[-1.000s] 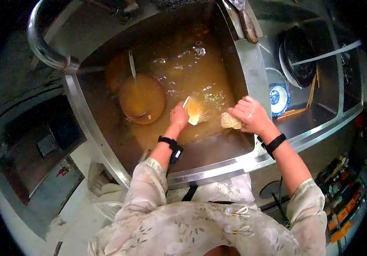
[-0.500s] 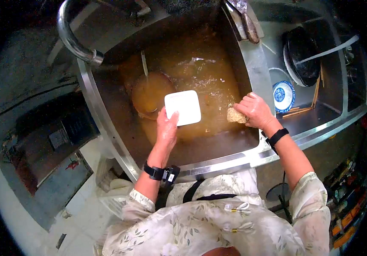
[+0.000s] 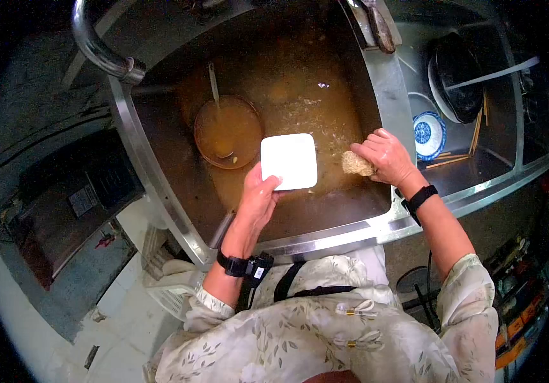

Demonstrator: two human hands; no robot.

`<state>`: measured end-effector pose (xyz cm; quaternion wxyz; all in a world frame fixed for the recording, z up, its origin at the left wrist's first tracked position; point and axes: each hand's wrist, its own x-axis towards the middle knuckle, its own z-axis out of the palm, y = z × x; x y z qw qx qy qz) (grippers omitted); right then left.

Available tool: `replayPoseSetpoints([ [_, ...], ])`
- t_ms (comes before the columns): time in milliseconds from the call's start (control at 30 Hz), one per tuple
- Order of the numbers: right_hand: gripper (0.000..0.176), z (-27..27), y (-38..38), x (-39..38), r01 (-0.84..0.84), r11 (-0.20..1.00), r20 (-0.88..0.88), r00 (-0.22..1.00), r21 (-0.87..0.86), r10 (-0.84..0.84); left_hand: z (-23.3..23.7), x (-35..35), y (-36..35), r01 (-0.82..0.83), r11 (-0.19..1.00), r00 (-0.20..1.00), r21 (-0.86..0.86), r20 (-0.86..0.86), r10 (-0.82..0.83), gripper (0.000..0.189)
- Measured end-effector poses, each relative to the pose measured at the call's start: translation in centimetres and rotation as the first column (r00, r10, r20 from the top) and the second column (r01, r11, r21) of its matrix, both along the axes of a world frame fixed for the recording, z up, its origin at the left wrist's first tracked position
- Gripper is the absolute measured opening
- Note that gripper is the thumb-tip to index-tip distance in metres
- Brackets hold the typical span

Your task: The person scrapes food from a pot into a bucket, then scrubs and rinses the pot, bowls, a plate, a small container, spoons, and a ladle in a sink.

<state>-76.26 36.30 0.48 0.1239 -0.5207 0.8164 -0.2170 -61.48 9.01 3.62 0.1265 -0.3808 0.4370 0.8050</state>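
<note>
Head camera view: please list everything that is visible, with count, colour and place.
sink: one, steel, full of brown water
tap: one, steel, top left
bowl: one, brown, in the water
spoon: one, grey, in the bowl
patterned plate: one, blue-white, right basin
pan: one, black, right basin
square plate: one, white, above the water
sponge: one, tan, at the sink's right wall
left hand: holds the square plate
right hand: grips the sponge

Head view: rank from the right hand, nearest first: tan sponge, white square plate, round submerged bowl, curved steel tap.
1. Tan sponge: in right hand.
2. White square plate: in left hand.
3. Round submerged bowl: farther left.
4. Curved steel tap: upper left.
</note>
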Motion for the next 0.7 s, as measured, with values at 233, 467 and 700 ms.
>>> replayPoseSetpoints([
  [233,0.046,1.2,-0.8,0.0,0.035,0.998,0.129,0.991,0.045,-0.041,0.0,0.4,0.4,0.072,0.995,0.995,0.076,0.071,-0.077,0.047],
  [467,0.036,4.2,-8.5,1.7,0.184,0.983,0.656,0.742,-0.002,-0.137,0.4,0.2,0.5,0.21,0.977,0.971,-0.048,0.128,-0.202,0.051],
  [700,0.049,3.7,-14.3,1.6,0.106,0.994,0.279,0.954,0.036,-0.112,0.8,0.6,1.2,0.297,0.934,0.955,-0.197,0.087,-0.285,0.044],
])
